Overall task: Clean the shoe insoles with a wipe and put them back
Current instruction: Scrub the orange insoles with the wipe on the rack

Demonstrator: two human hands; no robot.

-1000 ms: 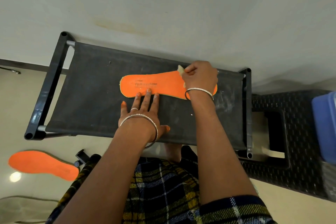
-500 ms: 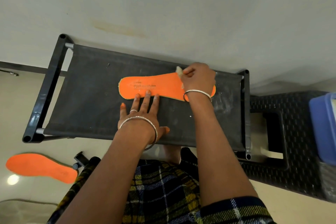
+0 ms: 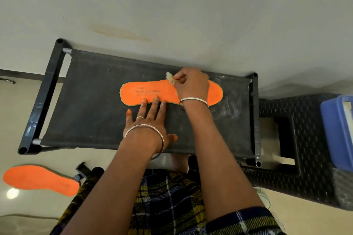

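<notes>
Right bangle (image 3: 193,99): thin, silver, snug at wrist. Left bangle (image 3: 163,144): silver, looser. Silver ring (image 3: 140,117) on left hand (image 3: 150,122), orange nail polish (image 3: 156,97). Plaid sleeve (image 3: 246,221): navy, yellow, white. Garment (image 3: 168,196) in matching plaid.

There are two orange insoles, the surface insole (image 3: 149,91) and the floor insole (image 3: 38,179), one surface (image 3: 91,116), one wipe (image 3: 170,78), two hands, the left hand (image 3: 147,122) and right hand (image 3: 191,86), two bangles, the left bangle (image 3: 145,127) and right bangle (image 3: 193,99), one ring (image 3: 140,117) and one blue box (image 3: 336,129).
</notes>
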